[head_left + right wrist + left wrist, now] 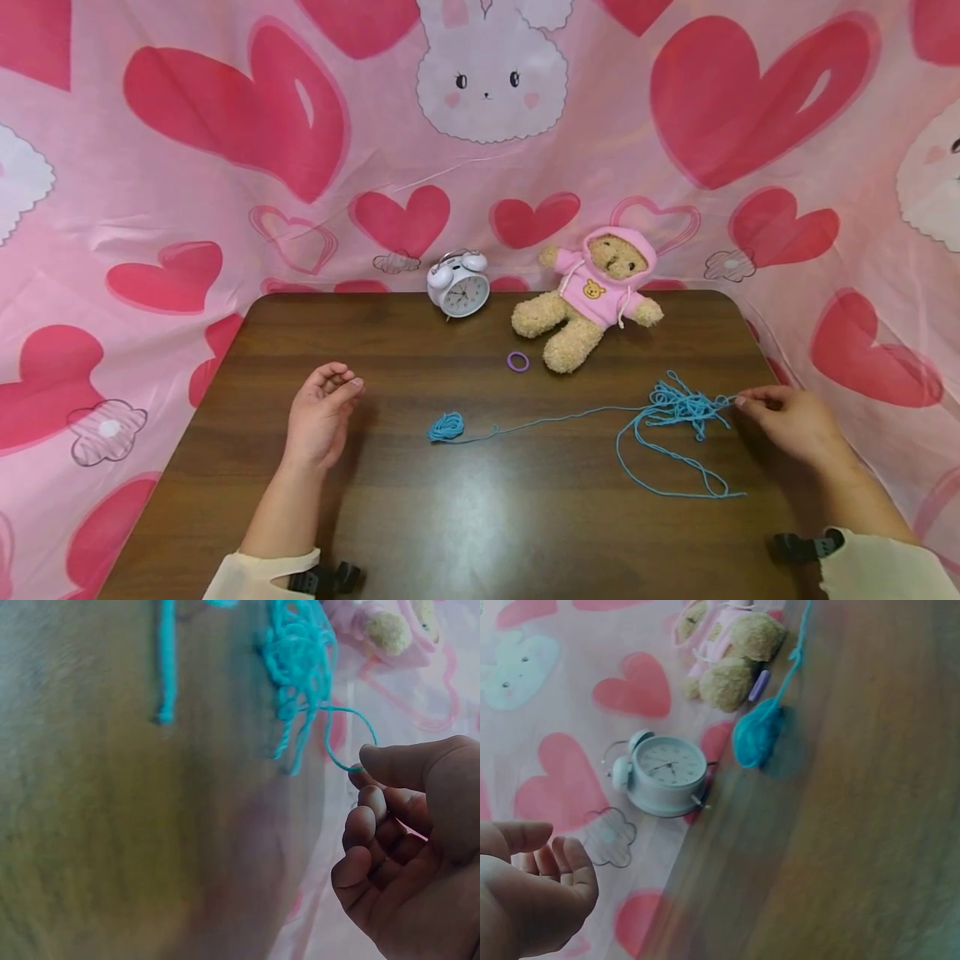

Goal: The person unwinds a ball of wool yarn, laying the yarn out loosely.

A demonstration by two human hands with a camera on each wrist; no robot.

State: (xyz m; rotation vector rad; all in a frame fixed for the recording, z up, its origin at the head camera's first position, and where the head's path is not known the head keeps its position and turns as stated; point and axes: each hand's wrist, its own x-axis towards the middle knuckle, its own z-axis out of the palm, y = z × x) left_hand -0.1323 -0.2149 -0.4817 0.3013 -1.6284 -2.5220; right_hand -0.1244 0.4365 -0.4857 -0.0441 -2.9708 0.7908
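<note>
Yarn loop (365, 720) pinched in right grip (798, 423), probably to hold it clear of tangle (301, 652); left grip (320, 418) empty, loosely curled.

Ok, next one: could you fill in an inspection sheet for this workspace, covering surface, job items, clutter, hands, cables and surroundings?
Surface: brown wood-grain table, light glare near the front.
Job's things: wound blue yarn bundle, joined by a strand to a loose blue tangle on the right.
Clutter: white alarm clock and teddy bear toward the back; purple ring near the bear's feet.
Hands: left hand holds nothing, fingers loosely bent; right hand pinches yarn from the tangle.
Cables: nothing seen.
Surroundings: pink heart-and-rabbit fabric.
</note>
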